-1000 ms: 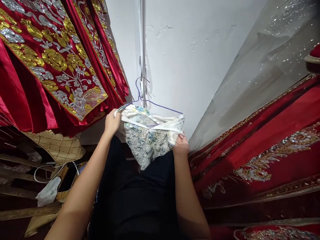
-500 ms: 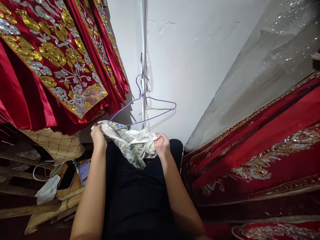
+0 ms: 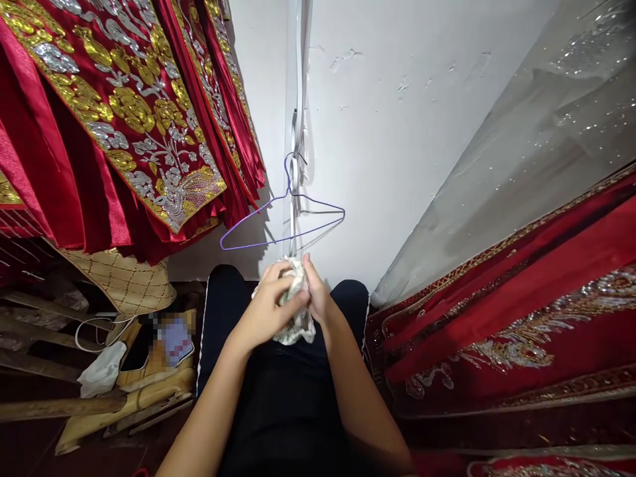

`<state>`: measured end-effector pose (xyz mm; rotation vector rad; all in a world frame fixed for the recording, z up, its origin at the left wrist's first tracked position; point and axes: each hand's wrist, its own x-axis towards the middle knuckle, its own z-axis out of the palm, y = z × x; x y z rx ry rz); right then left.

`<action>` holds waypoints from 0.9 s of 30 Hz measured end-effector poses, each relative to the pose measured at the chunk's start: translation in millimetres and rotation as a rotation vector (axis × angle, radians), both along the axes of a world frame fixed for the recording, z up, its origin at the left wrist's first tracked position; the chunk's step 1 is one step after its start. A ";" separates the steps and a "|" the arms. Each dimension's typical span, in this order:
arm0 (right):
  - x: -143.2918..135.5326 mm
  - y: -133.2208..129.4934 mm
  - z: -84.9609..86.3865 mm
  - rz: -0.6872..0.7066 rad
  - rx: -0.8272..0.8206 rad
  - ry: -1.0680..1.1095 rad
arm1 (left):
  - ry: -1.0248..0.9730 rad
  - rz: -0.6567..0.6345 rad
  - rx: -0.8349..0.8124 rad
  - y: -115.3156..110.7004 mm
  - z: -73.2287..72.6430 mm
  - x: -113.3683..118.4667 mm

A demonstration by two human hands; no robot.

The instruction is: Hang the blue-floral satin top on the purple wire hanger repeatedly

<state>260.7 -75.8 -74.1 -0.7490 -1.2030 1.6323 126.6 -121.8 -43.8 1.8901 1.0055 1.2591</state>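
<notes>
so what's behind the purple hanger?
Behind the purple wire hanger: bare white wall and a pale vertical strip its hook hangs from. Below it, both hands bunch a patterned cloth; the cloth's inside is hidden.

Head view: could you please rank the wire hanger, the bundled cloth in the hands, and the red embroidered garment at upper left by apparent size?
1. Red garment
2. Hanger
3. Cloth, partly covered by both hands

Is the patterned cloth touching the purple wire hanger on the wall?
Apart. The head view shows the patterned cloth bunched between both hands, with bare white wall visible between it and the purple wire hanger above.
</notes>
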 end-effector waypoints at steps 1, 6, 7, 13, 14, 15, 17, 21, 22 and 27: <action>4.3 -2.1 8.4 0.035 -0.042 0.059 | 0.137 -0.009 0.085 -5.5 6.9 3.0; 27.4 -8.9 39.7 0.168 -0.085 0.001 | 0.012 0.098 0.165 10.8 10.4 -8.1; 31.2 -8.5 44.6 0.227 -0.056 -0.058 | -0.051 0.070 0.133 19.0 6.9 -12.7; 48.6 16.0 70.0 0.095 0.425 -0.447 | 0.250 -0.300 -0.181 45.7 -10.7 -47.8; 49.2 24.6 70.1 -0.041 0.509 -0.466 | 0.325 -0.265 -0.172 47.0 -10.7 -55.9; 48.5 34.4 67.9 -0.179 0.560 -0.468 | 0.401 -0.212 -0.151 48.6 -10.0 -64.9; 43.5 56.7 57.4 -0.390 0.564 -0.435 | 0.558 -0.103 -0.115 53.2 -8.6 -84.6; 30.7 100.2 24.2 -0.464 0.469 -0.418 | 0.867 0.029 -0.180 64.0 -14.1 -123.1; 30.3 107.7 16.8 -0.445 0.459 -0.451 | 0.910 0.044 -0.208 65.7 -17.0 -131.1; 53.3 114.1 2.8 -0.431 0.478 -0.591 | 0.796 0.243 -0.123 74.8 -19.0 -156.4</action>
